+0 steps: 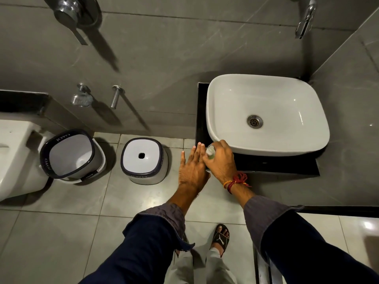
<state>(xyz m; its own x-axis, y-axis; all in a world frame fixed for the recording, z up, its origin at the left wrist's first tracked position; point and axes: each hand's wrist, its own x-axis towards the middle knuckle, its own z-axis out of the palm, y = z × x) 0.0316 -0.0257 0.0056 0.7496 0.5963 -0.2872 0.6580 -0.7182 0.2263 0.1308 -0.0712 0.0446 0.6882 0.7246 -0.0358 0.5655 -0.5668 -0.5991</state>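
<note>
Small pale-green bottle (pixel 210 152) sits in your right hand (pixel 222 160), whose fingers and thumb curl round it so that only its top end shows. You hold it over the front left corner of the black counter (pixel 276 163), at 7 o'clock from the white basin (pixel 276 99). Your left hand (pixel 191 167) lies flat at 9 o'clock from the bottle, close against the right hand, fingers straight and holding nothing. Red and orange threads (pixel 235 181) wrap your right wrist. On the floor at 9 o'clock from your hands stands a white stool (pixel 143 158) with a dark rim. Farther out the same way is a JOYO bucket (pixel 68 134), beside the toilet (pixel 14 156). A chrome tap (pixel 305 21) juts from the wall at 1 o'clock from the basin.
</note>
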